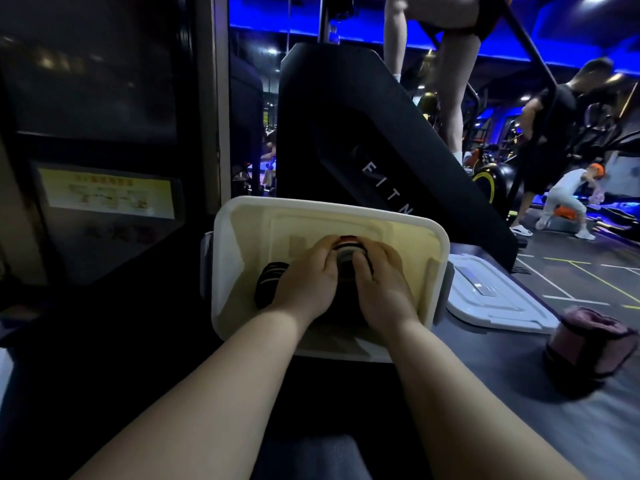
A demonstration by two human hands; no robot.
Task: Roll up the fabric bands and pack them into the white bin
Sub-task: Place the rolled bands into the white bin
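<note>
The white lid [491, 296] lay flat just right of the white bin [221, 271], and a pink fabric bundle [588, 344] sat nearer me on the grey floor [502, 393]. A black machine [346, 133] rose close behind the bin. Inside the smooth, round-cornered plastic tub, my left hand [308, 282] and right hand [381, 285] curled around a striped rolled band [346, 252], gripping it from both sides and hiding most of it. A second dark, ribbed roll [270, 282] lay just left of my left hand.
</note>
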